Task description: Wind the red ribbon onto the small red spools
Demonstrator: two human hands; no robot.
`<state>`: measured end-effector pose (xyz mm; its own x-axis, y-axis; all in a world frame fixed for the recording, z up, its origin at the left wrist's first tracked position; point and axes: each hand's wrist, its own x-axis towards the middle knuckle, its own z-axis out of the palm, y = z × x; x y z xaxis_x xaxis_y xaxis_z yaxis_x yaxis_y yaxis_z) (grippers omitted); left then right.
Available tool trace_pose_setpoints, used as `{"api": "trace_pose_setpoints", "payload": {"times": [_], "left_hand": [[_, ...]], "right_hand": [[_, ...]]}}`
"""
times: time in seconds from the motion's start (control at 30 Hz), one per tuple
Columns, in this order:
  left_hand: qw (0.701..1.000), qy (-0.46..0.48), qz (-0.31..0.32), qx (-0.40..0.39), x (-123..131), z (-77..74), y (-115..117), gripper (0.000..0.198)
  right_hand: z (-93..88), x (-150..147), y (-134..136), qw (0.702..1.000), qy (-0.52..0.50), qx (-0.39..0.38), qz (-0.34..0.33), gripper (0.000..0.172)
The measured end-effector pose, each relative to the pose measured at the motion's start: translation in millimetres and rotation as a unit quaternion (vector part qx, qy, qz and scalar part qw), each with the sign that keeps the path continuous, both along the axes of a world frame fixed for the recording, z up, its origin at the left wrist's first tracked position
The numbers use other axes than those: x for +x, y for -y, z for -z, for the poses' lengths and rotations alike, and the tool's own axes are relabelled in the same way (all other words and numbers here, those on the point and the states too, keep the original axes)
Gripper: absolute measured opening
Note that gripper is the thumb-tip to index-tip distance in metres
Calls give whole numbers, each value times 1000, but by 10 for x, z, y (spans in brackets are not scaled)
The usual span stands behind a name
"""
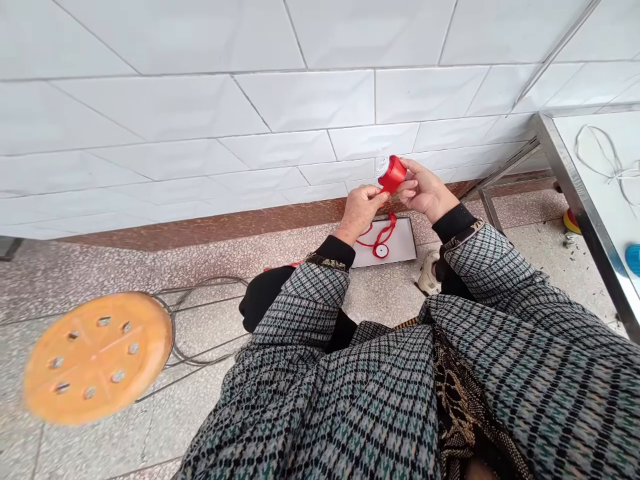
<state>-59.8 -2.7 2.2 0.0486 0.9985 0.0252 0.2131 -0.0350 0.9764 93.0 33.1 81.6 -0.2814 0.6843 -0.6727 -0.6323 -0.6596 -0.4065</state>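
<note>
A roll of red ribbon (394, 175) with a white end face is held up between both hands, in front of the tiled wall. My right hand (424, 192) is closed around its right side, with fingers and thumb on the roll. My left hand (361, 210) pinches the ribbon at the roll's lower left edge. Below them on the floor lies a shallow white box (403, 241) with a dark rim. Inside it is a small spool (381, 251) with a white face and loose red ribbon around it.
An orange stool (95, 360) with a round seat and wire legs stands at the left. On the right is a metal-framed table (570, 173) carrying a white cable (610, 157) and a blue object (633, 258). White wall tiles (305, 100) rise straight ahead.
</note>
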Motion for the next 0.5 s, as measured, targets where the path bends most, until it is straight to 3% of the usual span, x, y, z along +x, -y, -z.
{"api": "trace_pose_setpoints", "payload": {"times": [0.13,0.2,0.27,0.33,0.5], "left_hand": [[998,25,-31,-43,-29,34,-18,9],[998,46,-38,-33,-71,55,-28,49],[998,61,-4,-17,-131,69,-40,79],[996,72,46,-2,-195,76,-53,88],[979,141,150,-1,-271,120,-84,84]], "right_hand": [[-44,-1,33,1000,13,5,-16,30],[-73,-1,56,999,24,1,-25,31],[-99,3,89,999,31,-9,-42,31],[-113,12,128,997,31,-21,-65,30],[-100,86,200,993,9,-36,-114,27]]}}
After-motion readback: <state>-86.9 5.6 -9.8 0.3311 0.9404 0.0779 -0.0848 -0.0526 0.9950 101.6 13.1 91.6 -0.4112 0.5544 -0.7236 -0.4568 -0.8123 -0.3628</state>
